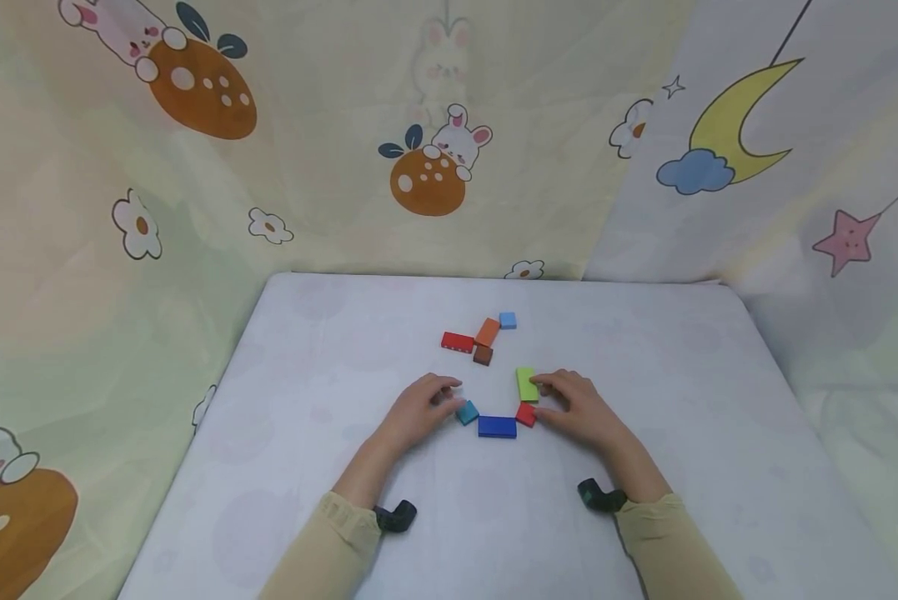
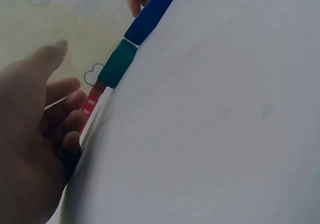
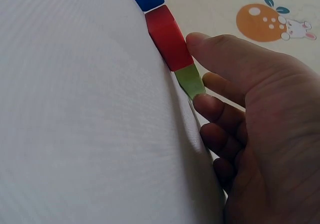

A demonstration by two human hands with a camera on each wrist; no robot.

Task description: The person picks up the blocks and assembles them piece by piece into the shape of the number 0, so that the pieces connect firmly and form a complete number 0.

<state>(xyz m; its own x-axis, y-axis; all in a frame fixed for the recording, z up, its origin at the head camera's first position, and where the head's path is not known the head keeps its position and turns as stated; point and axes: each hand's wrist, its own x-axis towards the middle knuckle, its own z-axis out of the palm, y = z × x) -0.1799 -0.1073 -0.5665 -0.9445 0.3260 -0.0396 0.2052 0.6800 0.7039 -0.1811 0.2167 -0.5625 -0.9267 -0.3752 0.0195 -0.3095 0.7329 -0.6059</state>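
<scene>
On the white table, a dark blue block [image 1: 497, 427] lies between a teal cube [image 1: 467, 412] and a small red cube [image 1: 526, 414]. A lime green block [image 1: 527, 385] extends away from the red cube. My left hand [image 1: 421, 410] is beside the teal cube, its thumb tip close to it; in the left wrist view a gap shows between thumb and teal cube [image 2: 118, 63]. My right hand [image 1: 579, 408] has its thumb at the red cube [image 3: 170, 37] and a fingertip by the green block [image 3: 191, 81]. Neither hand grips a block.
Farther back lie a longer red block [image 1: 458, 342] with white marks, an orange block [image 1: 487, 332], a brown cube [image 1: 482, 356] and a light blue cube [image 1: 508, 321], close together. Patterned cloth [image 1: 328, 167] hangs behind the table [image 1: 291, 358] and at its sides.
</scene>
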